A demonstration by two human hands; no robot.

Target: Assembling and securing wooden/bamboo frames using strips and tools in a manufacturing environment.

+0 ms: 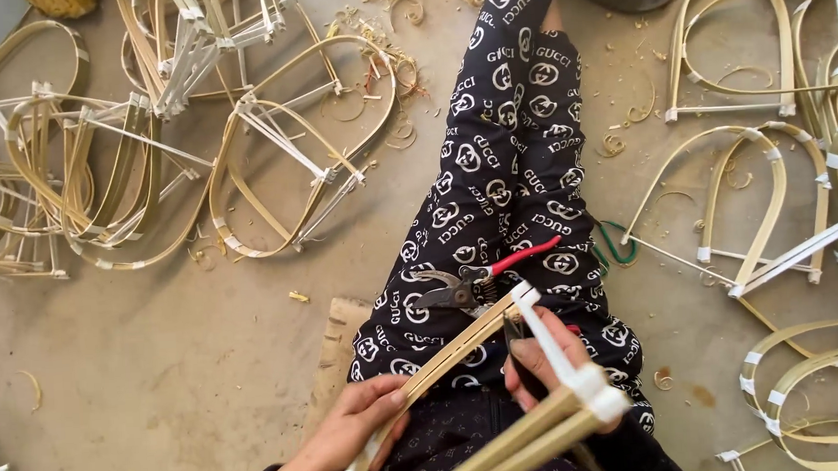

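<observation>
Dusty concrete floor (161,369), bare lower left; bent bamboo frames (284,175) crowd both sides. I see left hand (348,436) pinching bamboo strips (461,342); right hand (538,367) gripping them over my lap, beside pruning shears (468,285).

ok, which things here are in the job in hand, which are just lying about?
In hand:
- bamboo strip frame with white tape joints, held by left hand and right hand
- red-handled pruning shears resting on the lap beside it

Lying about:
- bent bamboo hoops on the left
- bent hoops on the right
- shavings
- green loop
</observation>
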